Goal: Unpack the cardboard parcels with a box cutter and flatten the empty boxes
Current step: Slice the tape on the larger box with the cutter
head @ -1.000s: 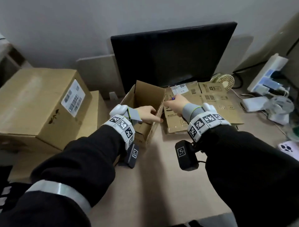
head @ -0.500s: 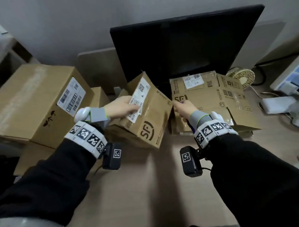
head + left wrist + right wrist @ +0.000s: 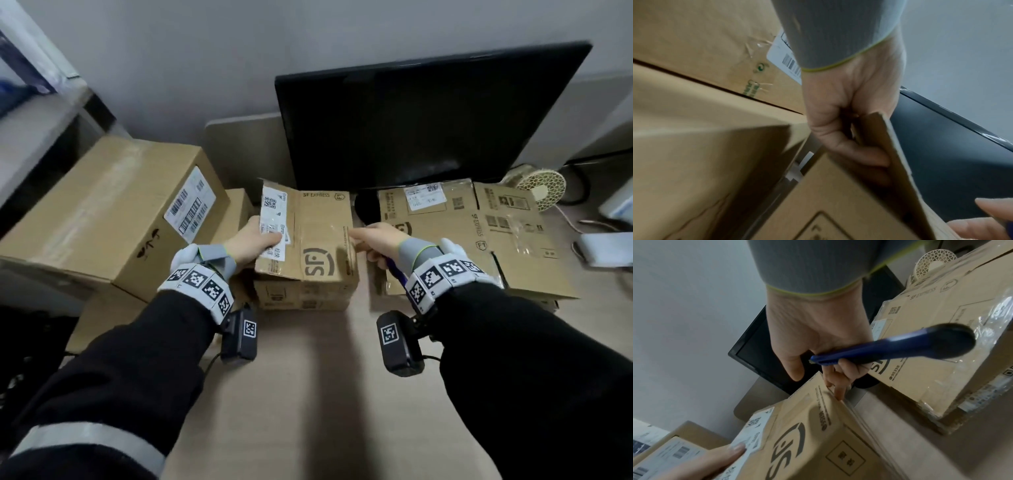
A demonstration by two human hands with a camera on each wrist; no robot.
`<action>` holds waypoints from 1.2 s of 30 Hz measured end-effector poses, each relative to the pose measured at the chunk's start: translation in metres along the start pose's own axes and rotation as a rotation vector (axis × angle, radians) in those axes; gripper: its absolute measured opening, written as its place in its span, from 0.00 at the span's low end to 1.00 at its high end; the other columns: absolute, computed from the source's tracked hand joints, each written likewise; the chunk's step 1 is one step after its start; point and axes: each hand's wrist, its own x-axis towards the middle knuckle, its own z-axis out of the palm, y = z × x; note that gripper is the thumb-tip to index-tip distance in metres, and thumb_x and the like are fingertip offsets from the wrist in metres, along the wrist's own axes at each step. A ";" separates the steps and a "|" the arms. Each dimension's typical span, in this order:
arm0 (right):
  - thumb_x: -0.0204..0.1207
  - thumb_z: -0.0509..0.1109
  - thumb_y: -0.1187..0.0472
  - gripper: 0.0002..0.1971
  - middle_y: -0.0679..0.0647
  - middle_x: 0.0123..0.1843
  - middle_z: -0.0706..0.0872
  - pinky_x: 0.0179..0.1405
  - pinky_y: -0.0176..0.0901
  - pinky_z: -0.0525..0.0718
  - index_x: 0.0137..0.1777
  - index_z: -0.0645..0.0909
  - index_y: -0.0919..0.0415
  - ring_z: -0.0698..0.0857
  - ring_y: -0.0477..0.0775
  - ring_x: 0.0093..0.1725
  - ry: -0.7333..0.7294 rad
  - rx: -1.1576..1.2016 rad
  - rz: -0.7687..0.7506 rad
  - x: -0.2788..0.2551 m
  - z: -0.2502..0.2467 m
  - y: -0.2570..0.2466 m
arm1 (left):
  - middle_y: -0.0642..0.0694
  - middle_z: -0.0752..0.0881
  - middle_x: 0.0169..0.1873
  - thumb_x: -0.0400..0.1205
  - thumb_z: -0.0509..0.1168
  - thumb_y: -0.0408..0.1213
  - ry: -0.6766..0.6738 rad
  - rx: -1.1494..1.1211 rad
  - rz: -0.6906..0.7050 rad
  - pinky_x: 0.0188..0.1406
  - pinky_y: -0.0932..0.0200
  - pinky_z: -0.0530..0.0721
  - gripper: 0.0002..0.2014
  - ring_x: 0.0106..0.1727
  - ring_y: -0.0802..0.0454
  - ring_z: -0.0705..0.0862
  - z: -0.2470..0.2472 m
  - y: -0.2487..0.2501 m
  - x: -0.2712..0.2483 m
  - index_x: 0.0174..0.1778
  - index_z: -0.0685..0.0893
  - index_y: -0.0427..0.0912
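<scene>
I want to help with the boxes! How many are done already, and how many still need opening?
Done: flattened boxes lie stacked beside the monitor. In hand: the left hand grips the small SF box by its edge, while the right hand touches its other edge and holds the blue box cutter. Left: the big labelled box looks still closed, with another under it.

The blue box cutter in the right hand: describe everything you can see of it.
The box cutter is a slim, dark blue, plastic-looking tool with a rounded, darker butt end that points away from the palm. The right hand grips it near the tip with its lower fingers curled round the body; no extended blade is visible. It is tilted and touches nothing else, while that hand's longer fingers reach the edge of the SF box.
</scene>
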 end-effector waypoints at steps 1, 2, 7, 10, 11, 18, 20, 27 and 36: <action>0.78 0.64 0.45 0.21 0.58 0.45 0.80 0.25 0.41 0.64 0.57 0.78 0.64 0.66 0.51 0.27 0.003 -0.024 0.000 0.000 0.002 -0.001 | 0.34 0.79 0.66 0.83 0.61 0.24 0.032 0.018 -0.027 0.49 0.57 0.84 0.23 0.56 0.46 0.86 -0.003 -0.004 0.003 0.74 0.64 0.29; 0.78 0.65 0.47 0.20 0.59 0.45 0.80 0.26 0.42 0.64 0.57 0.77 0.64 0.65 0.51 0.26 -0.001 -0.043 0.005 -0.001 0.004 -0.001 | 0.34 0.75 0.69 0.82 0.63 0.24 0.064 0.059 -0.060 0.49 0.56 0.83 0.30 0.63 0.40 0.82 -0.005 -0.006 0.003 0.77 0.56 0.31; 0.78 0.67 0.50 0.20 0.57 0.48 0.82 0.27 0.41 0.67 0.62 0.74 0.65 0.69 0.51 0.28 -0.075 -0.091 0.053 0.003 0.017 0.010 | 0.41 0.38 0.83 0.76 0.73 0.36 0.041 0.648 -0.037 0.79 0.44 0.59 0.56 0.83 0.35 0.41 -0.006 0.001 0.000 0.82 0.32 0.49; 0.81 0.65 0.52 0.15 0.56 0.48 0.82 0.26 0.38 0.68 0.60 0.75 0.61 0.70 0.49 0.29 -0.088 -0.036 0.063 0.000 0.024 0.017 | 0.42 0.35 0.83 0.77 0.71 0.51 -0.039 0.884 0.132 0.79 0.33 0.45 0.49 0.82 0.36 0.33 0.012 0.018 0.002 0.84 0.43 0.55; 0.80 0.64 0.53 0.13 0.55 0.47 0.82 0.24 0.36 0.66 0.59 0.74 0.60 0.69 0.49 0.28 -0.090 0.003 0.075 0.002 0.025 0.021 | 0.42 0.36 0.83 0.77 0.69 0.54 -0.093 0.914 0.175 0.80 0.33 0.44 0.46 0.82 0.36 0.32 0.023 0.023 0.004 0.84 0.46 0.57; 0.84 0.56 0.62 0.07 0.57 0.38 0.81 0.24 0.35 0.67 0.52 0.74 0.61 0.75 0.53 0.27 -0.131 0.123 0.175 -0.001 0.019 0.054 | 0.43 0.28 0.81 0.58 0.81 0.58 -0.315 1.120 0.227 0.68 0.16 0.38 0.59 0.79 0.34 0.25 0.085 0.024 0.020 0.81 0.51 0.65; 0.85 0.52 0.61 0.07 0.59 0.38 0.82 0.31 0.39 0.73 0.50 0.70 0.58 0.81 0.56 0.30 -0.138 0.194 0.209 -0.002 0.014 0.067 | 0.45 0.26 0.79 0.58 0.83 0.52 -0.286 1.125 0.233 0.67 0.14 0.39 0.54 0.78 0.34 0.23 0.095 0.022 0.022 0.77 0.59 0.62; 0.85 0.53 0.65 0.07 0.62 0.41 0.79 0.24 0.35 0.73 0.45 0.70 0.61 0.79 0.56 0.30 -0.083 0.290 0.252 -0.001 0.023 0.095 | 0.49 0.29 0.81 0.65 0.77 0.35 -0.243 0.878 0.238 0.68 0.16 0.35 0.23 0.80 0.36 0.25 0.099 0.022 0.017 0.48 0.73 0.52; 0.85 0.55 0.62 0.11 0.55 0.37 0.77 0.18 0.33 0.77 0.40 0.69 0.54 0.78 0.51 0.30 -0.006 0.451 0.210 0.028 0.068 0.105 | 0.53 0.42 0.84 0.64 0.74 0.33 -0.136 0.571 0.295 0.70 0.24 0.30 0.13 0.84 0.47 0.34 0.089 0.013 0.000 0.38 0.78 0.49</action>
